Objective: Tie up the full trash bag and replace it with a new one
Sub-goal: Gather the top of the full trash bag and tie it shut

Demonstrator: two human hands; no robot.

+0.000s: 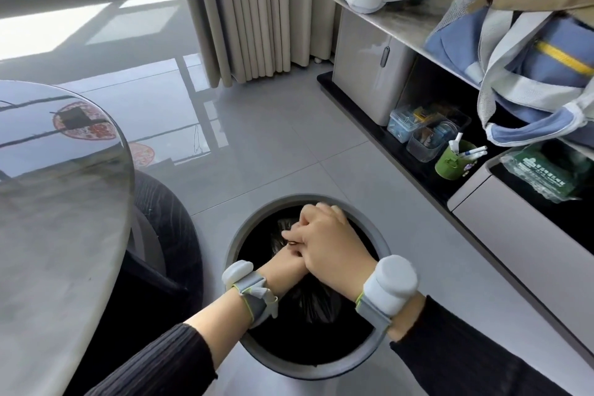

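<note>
**Materials and surface finishes**

Trash bag: thin black plastic film, glossy and crinkled. Bin: grey rim, smooth and matt. Floor: polished grey tiles, mirror-glossy. Table: glossy marble-look top. Curtain: beige cloth, matt. Sleeves: black ribbed knit.

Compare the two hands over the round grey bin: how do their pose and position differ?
The right hand lies on top, its back to the camera; the left hand sits beneath it, mostly hidden. The right wrist's white sensor pod looks bulkier than the left's. Both hands work at the gathered black plastic trash bag inside the round grey bin, and both arms have black ribbed sleeves.
</note>
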